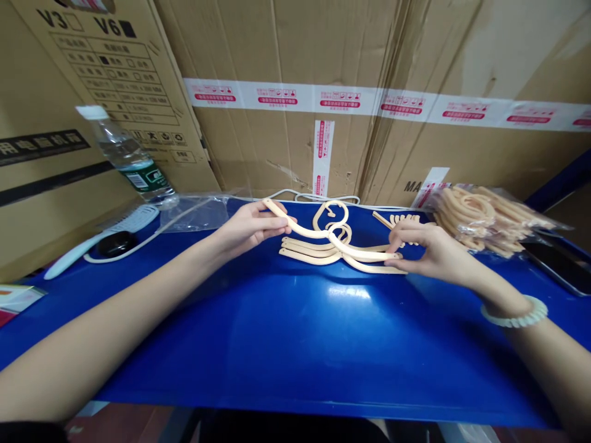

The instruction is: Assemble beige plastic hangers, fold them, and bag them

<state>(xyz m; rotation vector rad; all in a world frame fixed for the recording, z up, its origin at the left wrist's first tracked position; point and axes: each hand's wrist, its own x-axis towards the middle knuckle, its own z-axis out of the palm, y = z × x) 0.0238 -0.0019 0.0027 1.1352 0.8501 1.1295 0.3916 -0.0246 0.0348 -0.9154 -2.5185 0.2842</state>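
A beige plastic clothes hanger point(308, 232) is stretched between my two hands, its hook pointing away from me. My left hand point(249, 229) is closed on the hanger's left arm, near the tip. At the other end, my right hand point(422, 249) pinches the right arm's tip. Directly beneath lies a small stack of matching hangers point(309, 257) on the blue table point(295, 338); the held one partly covers them. Several small beige pieces point(404, 219) rest just behind my right hand, partly hidden by it.
Bagged beige hangers point(484, 215) lie at the right, near a dark phone point(561, 264). At the left are a water bottle point(133, 160), a pale comb-like brush point(106, 237), a black oval object point(116, 243) and a clear plastic bag point(194, 212). Cardboard boxes point(286, 147) wall the back.
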